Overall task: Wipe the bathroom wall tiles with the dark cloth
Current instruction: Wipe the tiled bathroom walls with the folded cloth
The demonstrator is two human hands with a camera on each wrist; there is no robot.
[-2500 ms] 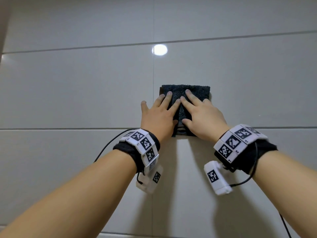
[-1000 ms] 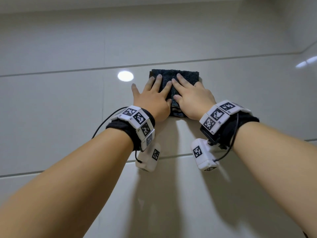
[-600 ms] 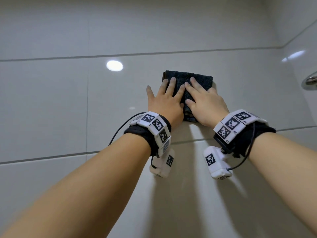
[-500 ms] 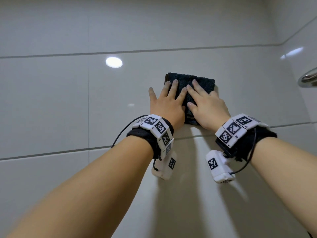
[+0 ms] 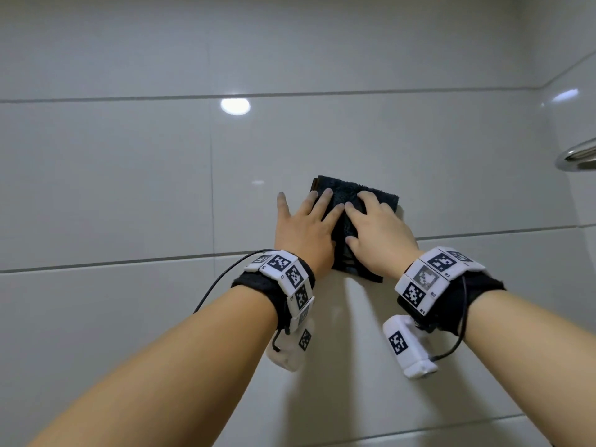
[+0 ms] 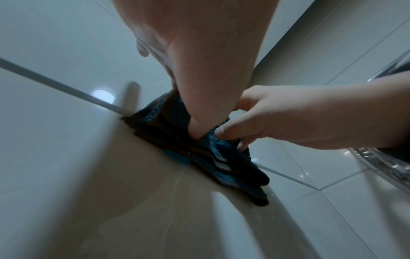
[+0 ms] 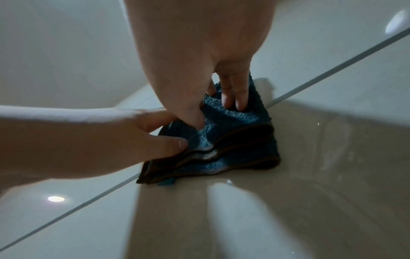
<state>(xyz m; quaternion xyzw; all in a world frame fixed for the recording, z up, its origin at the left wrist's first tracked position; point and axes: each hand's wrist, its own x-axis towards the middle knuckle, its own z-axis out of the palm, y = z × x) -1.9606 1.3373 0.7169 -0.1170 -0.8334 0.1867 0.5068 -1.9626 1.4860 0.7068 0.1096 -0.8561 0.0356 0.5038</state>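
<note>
The wall tiles [image 5: 113, 188] were big, pale and shiny, with thin grey lines between them. A round spot of light [image 5: 235, 106] shone on one tile, up and to the left of the hands.

The left hand [image 5: 303, 233] lay flat against the wall. Its fingers were straight and spread out. The little finger side touched bare tile, and the other fingers pressed on the left part of the dark cloth [image 5: 345, 201]. A band with black and white squares [image 5: 285, 279] went round the left wrist, and a black wire hung from it.

The dark cloth was folded into a thick square and lay flat on the wall, just above a grey line, under both hands.

The right hand [image 5: 377, 233] pressed on the right part of the cloth, right next to the left hand. Its fingers were bent a little and pushed into the fluffy cloth. Its wrist wore a band too.

Far to the right, a shiny metal bar [image 5: 577, 156] stuck out from the side wall.
</note>
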